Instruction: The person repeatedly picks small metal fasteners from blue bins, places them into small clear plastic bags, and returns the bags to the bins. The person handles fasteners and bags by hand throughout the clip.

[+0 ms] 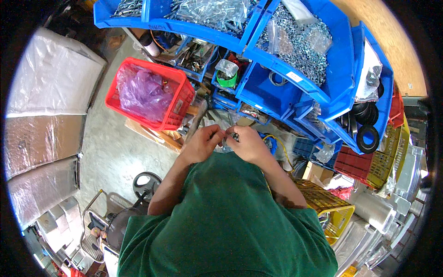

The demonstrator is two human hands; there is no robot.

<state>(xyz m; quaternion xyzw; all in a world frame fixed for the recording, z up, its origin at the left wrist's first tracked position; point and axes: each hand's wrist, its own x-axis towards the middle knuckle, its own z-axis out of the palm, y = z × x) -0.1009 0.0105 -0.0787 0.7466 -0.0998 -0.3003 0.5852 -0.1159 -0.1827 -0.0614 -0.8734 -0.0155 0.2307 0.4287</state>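
Looking down past my green shirt, I hold my left hand [201,144] and right hand [249,144] close together at chest height, fingers of both curled and pinching a small clear plastic bag [227,138] that seems to hold metal hardware, though it is too small to be sure. Just above my hands stand blue bins [277,97], the upper ones heaped with bagged silver fasteners. A red crate [177,108] with a purple bag [144,92] sits to my left on the floor.
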